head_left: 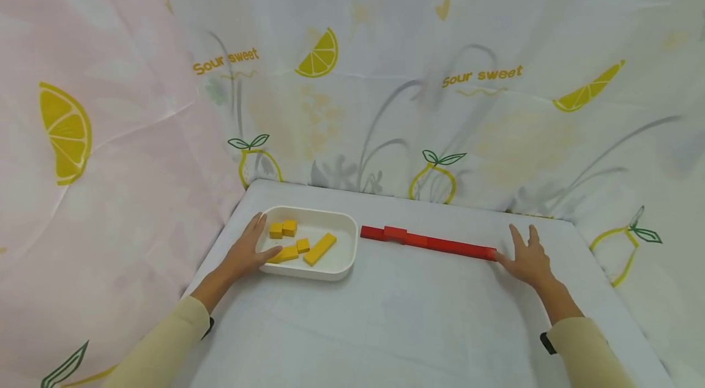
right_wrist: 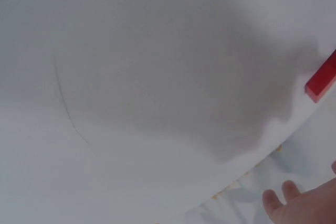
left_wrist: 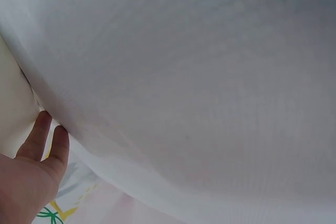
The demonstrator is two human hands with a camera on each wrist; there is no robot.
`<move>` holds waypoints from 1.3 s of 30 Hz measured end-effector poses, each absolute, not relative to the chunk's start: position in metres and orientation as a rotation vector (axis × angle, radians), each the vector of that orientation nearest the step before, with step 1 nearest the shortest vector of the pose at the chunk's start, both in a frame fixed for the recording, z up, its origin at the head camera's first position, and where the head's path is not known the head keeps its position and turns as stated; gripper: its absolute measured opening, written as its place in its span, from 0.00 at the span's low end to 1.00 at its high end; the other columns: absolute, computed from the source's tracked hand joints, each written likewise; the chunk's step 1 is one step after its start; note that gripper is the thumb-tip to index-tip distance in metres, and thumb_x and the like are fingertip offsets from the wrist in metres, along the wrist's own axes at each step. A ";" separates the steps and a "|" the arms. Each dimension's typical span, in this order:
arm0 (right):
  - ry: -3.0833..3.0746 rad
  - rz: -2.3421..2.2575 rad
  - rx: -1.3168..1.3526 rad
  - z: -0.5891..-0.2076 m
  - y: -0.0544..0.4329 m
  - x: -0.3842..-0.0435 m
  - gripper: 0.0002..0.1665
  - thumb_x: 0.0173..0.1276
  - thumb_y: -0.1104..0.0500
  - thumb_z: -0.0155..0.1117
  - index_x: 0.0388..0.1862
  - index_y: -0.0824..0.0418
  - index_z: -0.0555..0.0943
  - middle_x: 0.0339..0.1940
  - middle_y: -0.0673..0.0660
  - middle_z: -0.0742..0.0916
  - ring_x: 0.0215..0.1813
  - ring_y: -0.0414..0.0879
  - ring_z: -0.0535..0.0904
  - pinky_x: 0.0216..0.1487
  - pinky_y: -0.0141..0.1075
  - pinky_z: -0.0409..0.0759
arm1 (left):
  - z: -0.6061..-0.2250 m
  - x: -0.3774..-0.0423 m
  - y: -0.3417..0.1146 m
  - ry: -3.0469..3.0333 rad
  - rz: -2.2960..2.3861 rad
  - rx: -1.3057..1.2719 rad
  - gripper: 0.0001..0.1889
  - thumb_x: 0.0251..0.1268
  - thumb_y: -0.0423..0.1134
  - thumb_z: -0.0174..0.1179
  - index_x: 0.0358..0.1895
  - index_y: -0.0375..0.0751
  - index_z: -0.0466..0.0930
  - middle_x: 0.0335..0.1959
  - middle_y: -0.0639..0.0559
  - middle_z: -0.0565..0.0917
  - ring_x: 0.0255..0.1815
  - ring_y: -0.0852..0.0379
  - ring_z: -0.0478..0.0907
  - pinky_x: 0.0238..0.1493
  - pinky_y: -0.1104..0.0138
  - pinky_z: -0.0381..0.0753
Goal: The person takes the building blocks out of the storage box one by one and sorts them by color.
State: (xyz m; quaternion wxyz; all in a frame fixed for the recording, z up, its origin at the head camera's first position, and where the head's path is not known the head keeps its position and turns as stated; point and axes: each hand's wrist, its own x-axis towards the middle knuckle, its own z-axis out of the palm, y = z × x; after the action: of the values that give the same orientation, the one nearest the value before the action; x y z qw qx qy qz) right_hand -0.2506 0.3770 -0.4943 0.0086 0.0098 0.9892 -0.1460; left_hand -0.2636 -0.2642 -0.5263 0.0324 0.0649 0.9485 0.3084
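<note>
My left hand (head_left: 248, 247) is at the left end of a white tray (head_left: 330, 275), fingers along its rim and thumb reaching over the inside. In the left wrist view two fairly straight fingers (left_wrist: 59, 148) show. Inside the tray lie yellow blocks: small cubes (head_left: 289, 227) and longer bars (head_left: 320, 249). To its right, red blocks (head_left: 457, 248) form a long row, one piece (head_left: 395, 234) standing a little higher. Fingers spread, my right hand (head_left: 529, 259) is at the row's right end, its thumb overlapping the last red piece in the head view.
A white cloth covers the table (head_left: 396, 327), whose back edge meets a lemon-printed curtain (head_left: 374, 70). Another stretch of curtain (head_left: 121, 192) borders the left side. In the right wrist view, the end of a red block (right_wrist: 320, 83) lies near the table's edge.
</note>
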 end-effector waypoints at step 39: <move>3.066 -0.190 -0.773 -0.445 0.177 -0.264 0.56 0.62 0.37 0.67 0.82 0.46 0.49 0.83 0.62 0.42 0.78 0.63 0.53 0.75 0.63 0.57 | -0.520 -0.271 -0.262 3.027 0.612 0.424 0.59 0.61 0.74 0.51 0.79 0.32 0.38 0.82 0.36 0.40 0.79 0.33 0.49 0.73 0.38 0.58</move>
State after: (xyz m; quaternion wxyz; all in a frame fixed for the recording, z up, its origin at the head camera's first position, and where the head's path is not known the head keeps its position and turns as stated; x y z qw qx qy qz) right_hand -0.2640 0.1775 -0.4455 -0.0131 -0.2439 0.9679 -0.0601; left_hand -0.2712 -0.2615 -0.5204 0.0121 0.1359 0.9710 0.1964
